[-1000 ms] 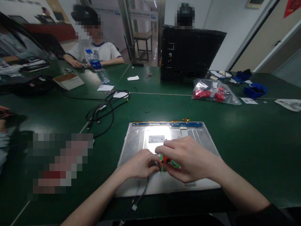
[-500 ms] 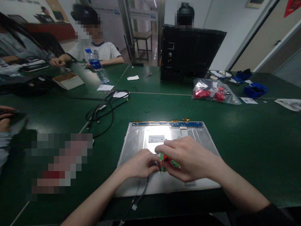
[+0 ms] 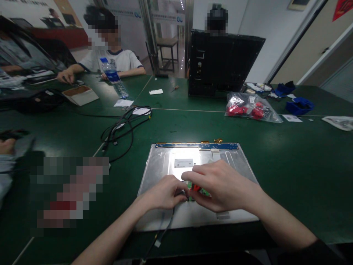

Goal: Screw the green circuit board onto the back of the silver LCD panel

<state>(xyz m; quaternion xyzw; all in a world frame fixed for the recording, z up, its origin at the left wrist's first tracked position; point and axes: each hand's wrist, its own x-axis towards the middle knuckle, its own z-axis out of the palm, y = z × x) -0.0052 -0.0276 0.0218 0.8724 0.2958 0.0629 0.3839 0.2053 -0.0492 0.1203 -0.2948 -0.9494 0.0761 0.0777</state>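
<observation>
A flat silver metal panel (image 3: 157, 169) with a blue circuit strip (image 3: 220, 146) along its far edge lies before me. Near its middle is a small green circuit board (image 3: 190, 184), mostly covered by my hands. My left hand (image 3: 168, 191) is at the board's left side, fingers closed round the end of a dark cable (image 3: 170, 221) that hangs over the panel's near edge. My right hand (image 3: 220, 184) curls over the board, its fingers round a red and black tool (image 3: 195, 187) whose tip is hidden.
Coiled black cables (image 3: 132, 121) lie left of the panel. Beyond stand a large black screen (image 3: 223, 62), a bag of red parts (image 3: 250, 106), a water bottle (image 3: 114, 79) and an open box (image 3: 79, 95). A person (image 3: 118, 60) sits across the green table (image 3: 298, 165).
My right hand has shifted very slightly over the board, and the red tool has turned a little. At the far left, other people's hands have moved.
</observation>
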